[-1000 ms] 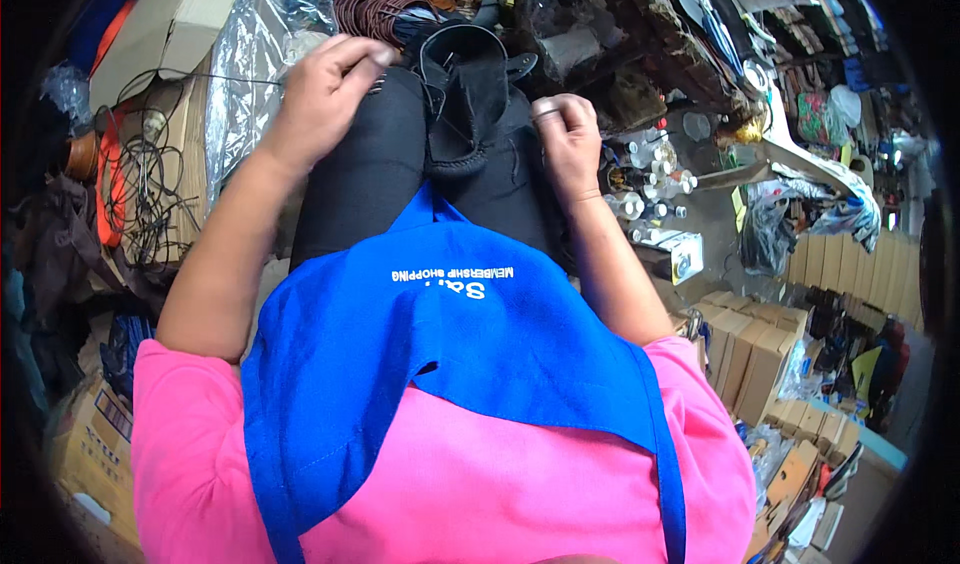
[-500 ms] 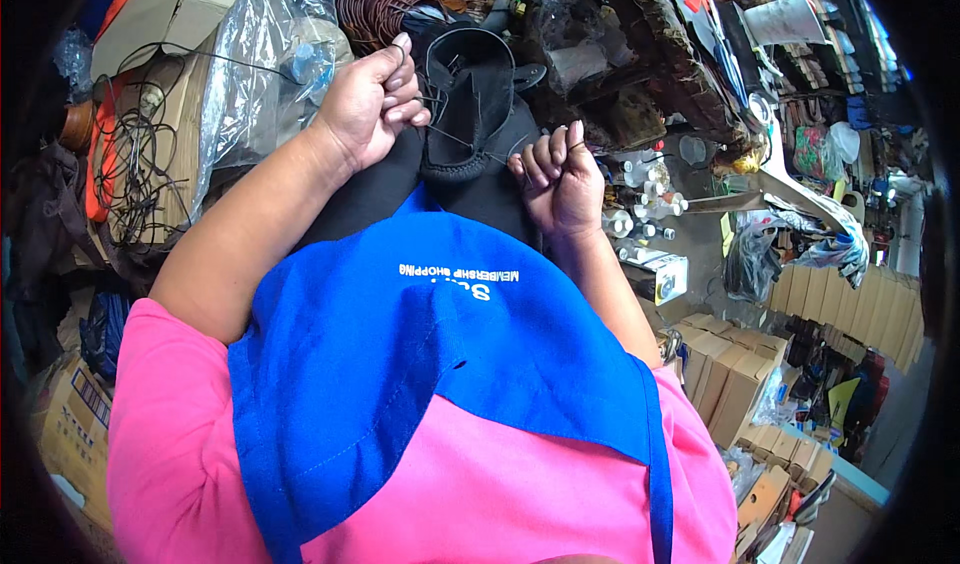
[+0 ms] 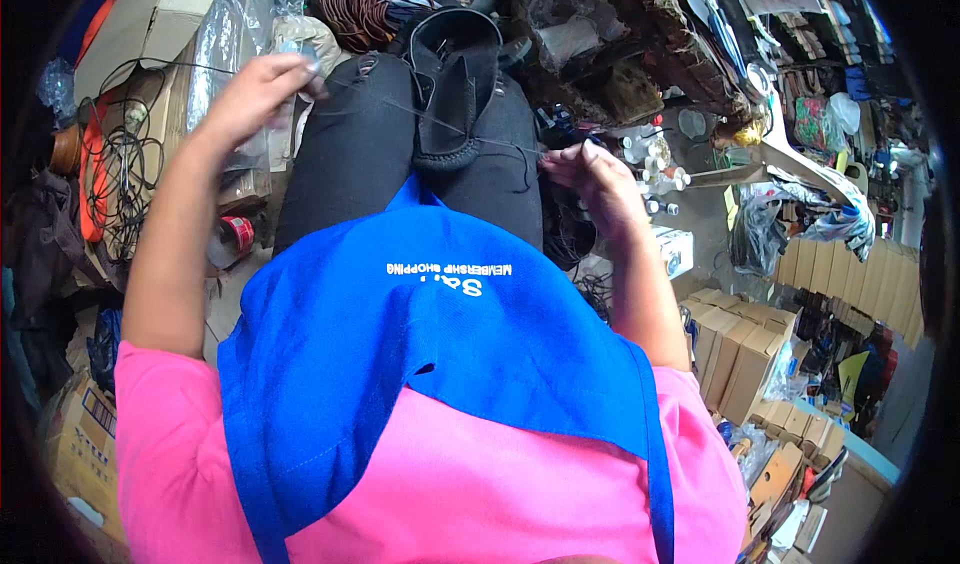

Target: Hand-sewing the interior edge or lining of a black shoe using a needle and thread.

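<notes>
A black shoe (image 3: pixel 445 154) rests on my lap between my thighs, its opening facing up and stitching round its near end. Dark thread (image 3: pixel 508 146) runs from the shoe out to both sides. My left hand (image 3: pixel 262 96), somewhat blurred, is closed on the thread to the left of the shoe, above my thigh. On the other side my right hand (image 3: pixel 598 176) pinches the thread's other length, just past my right thigh. Both hands are apart from the shoe. A loose loop of thread hangs over my right thigh.
Tangled black cord (image 3: pixel 130 174) lies at the left beside a cardboard box (image 3: pixel 155 14). Coiled brown cord (image 3: pixel 362 12) sits beyond my knees. A bottle with a red label (image 3: pixel 232 239) is by my left thigh. Small bottles (image 3: pixel 660 159) and stacked boxes (image 3: pixel 735 349) are at the right.
My hands have moved apart, the left outward to the left and the right outward to the right, drawing thread out from the shoe. The shoe has shifted slightly left and up in view.
</notes>
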The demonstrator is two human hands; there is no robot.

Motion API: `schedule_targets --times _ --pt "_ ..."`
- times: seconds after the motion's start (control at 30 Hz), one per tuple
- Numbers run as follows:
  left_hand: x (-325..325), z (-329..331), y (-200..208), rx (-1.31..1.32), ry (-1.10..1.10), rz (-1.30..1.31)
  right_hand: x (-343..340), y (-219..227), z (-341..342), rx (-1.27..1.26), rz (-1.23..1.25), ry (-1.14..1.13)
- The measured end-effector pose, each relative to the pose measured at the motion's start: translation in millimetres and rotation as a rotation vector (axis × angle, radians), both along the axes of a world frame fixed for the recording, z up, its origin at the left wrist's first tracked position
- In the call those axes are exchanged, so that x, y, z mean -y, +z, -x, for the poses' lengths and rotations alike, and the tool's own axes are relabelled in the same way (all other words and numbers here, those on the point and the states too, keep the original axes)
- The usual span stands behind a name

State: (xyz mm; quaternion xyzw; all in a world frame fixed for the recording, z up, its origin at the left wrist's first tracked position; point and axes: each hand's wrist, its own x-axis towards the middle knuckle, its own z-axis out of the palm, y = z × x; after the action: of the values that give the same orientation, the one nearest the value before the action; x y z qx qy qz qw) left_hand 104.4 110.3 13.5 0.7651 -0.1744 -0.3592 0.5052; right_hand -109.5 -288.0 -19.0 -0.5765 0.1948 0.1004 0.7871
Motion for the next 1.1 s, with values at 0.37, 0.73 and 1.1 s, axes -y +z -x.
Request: schedule_targets --times 0.37,0.73,1.1 --pt "111.3 35.9 -2.1 0.855 -0.283 0.218 -63.6 78.5 -65.3 0.326 1.103 0.547" --pt "151.0 49.6 -29.8 0.552 -0.348 0.179 -74.4 57.7 -58.0 0.339 1.144 0.765" --pt "150.1 24.5 -17.2 0.496 -0.533 0.174 -59.0 81.3 -23.2 0.357 1.026 0.416"
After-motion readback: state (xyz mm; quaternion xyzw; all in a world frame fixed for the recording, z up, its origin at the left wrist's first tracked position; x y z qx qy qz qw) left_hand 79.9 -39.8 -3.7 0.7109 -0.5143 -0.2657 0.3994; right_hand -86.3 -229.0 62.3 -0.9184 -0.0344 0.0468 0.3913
